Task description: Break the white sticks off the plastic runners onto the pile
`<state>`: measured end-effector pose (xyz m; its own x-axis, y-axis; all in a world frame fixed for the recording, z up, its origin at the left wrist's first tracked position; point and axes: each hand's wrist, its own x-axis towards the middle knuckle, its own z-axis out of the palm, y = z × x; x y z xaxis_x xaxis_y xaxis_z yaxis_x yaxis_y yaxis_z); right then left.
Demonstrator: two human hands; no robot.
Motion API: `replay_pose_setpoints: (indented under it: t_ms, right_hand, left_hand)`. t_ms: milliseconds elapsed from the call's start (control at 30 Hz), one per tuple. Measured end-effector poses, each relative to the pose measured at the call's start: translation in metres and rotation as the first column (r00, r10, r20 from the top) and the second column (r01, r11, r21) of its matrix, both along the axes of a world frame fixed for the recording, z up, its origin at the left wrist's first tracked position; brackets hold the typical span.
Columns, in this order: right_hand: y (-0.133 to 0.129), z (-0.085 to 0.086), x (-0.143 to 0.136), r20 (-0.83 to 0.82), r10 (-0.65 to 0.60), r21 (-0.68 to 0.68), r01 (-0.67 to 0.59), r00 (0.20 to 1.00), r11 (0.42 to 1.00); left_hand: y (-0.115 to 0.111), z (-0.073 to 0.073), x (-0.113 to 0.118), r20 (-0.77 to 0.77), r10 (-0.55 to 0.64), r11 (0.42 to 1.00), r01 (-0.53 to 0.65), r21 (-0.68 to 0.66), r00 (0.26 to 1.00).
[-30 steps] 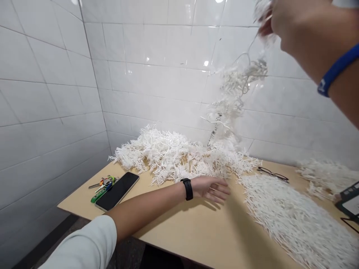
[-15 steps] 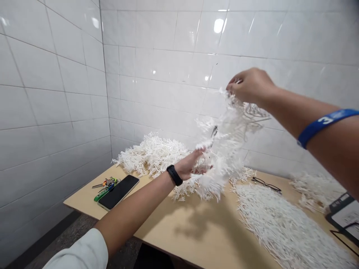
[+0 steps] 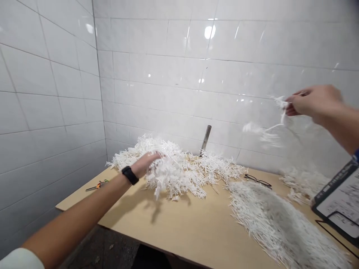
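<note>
White branching strands lie in a loose heap along the back of the wooden table. My left hand, with a black band at the wrist, is over the heap's left part, its fingers closed round a bunch of strands. High at the right, my right hand pinches a few white strands, which hang blurred from its fingertips. A flat metal strip stands upright behind the heap.
Straighter white pieces cover the table's right part in a broad layer. Eyeglasses lie behind them. Keys are at the left, a smaller white pile at the back right, and a dark-framed printed object at the right edge.
My hands have moved apart, the left one leftward with a bunch and the right one rightward with strands. The tangle between them has separated. The metal strip shows fully; my left arm covers the phone.
</note>
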<state>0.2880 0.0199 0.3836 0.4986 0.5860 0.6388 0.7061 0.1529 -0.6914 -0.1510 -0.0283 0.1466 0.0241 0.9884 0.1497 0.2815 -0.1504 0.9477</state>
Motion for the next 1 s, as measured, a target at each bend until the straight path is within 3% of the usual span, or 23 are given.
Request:
replay_pose_setpoints:
  t_ms: [167,267,367,433,500,533,600,633,700,800,900,1000]
  right_hand:
    - [-0.031,-0.024,-0.028,0.09,0.076,-0.081,-0.069,0.993,0.994]
    - [-0.039,-0.044,-0.039,-0.028,0.228,-0.129,-0.23,0.973,0.965]
    - [-0.04,-0.082,-0.049,-0.238,0.402,-0.134,-0.44,0.884,0.888]
    - [-0.041,-0.121,-0.056,-0.333,0.45,-0.151,-0.518,0.829,0.842]
    - [-0.047,-0.172,-0.064,-0.417,0.465,-0.189,-0.575,0.781,0.796]
    - [-0.053,-0.2,-0.067,-0.513,0.467,-0.176,-0.621,0.72,0.764]
    - [-0.07,-0.256,-0.072,-0.659,0.421,-0.145,-0.654,0.623,0.742]
    - [-0.08,-0.283,-0.072,-0.697,0.402,-0.136,-0.66,0.594,0.739]
    - [-0.102,-0.331,-0.07,-0.711,0.338,-0.187,-0.629,0.617,0.755]
    - [-0.132,-0.379,-0.061,-0.628,0.314,-0.243,-0.563,0.712,0.79]
    - [-0.15,-0.401,-0.052,-0.578,0.307,-0.239,-0.516,0.756,0.823]
    - [-0.156,-0.408,-0.049,-0.597,0.283,-0.222,-0.494,0.751,0.841]
  left_hand:
    - [0.068,0.069,-0.026,-0.294,0.062,0.992,-0.027,0.122,0.954]
    - [0.11,0.09,-0.029,-0.481,0.13,0.991,-0.095,0.096,0.867]
    - [0.138,0.081,-0.026,-0.663,0.24,0.97,-0.195,0.143,0.709]
    - [0.149,0.065,-0.022,-0.717,0.252,0.963,-0.245,0.116,0.65]
    - [0.156,0.05,-0.015,-0.783,0.268,0.94,-0.331,0.084,0.562]
    - [0.157,0.045,-0.011,-0.794,0.283,0.929,-0.36,0.087,0.539]
    - [0.159,0.04,-0.001,-0.778,0.363,0.916,-0.352,0.195,0.513]
    - [0.158,0.038,0.005,-0.76,0.409,0.909,-0.3,0.289,0.506]
    - [0.153,0.037,0.019,-0.735,0.46,0.867,-0.075,0.492,0.498]
    - [0.14,0.033,0.04,-0.785,0.398,0.794,0.251,0.554,0.475]
    - [0.127,0.023,0.06,-0.821,0.319,0.761,0.389,0.52,0.473]
    - [0.119,0.011,0.075,-0.877,0.193,0.774,0.481,0.412,0.441]
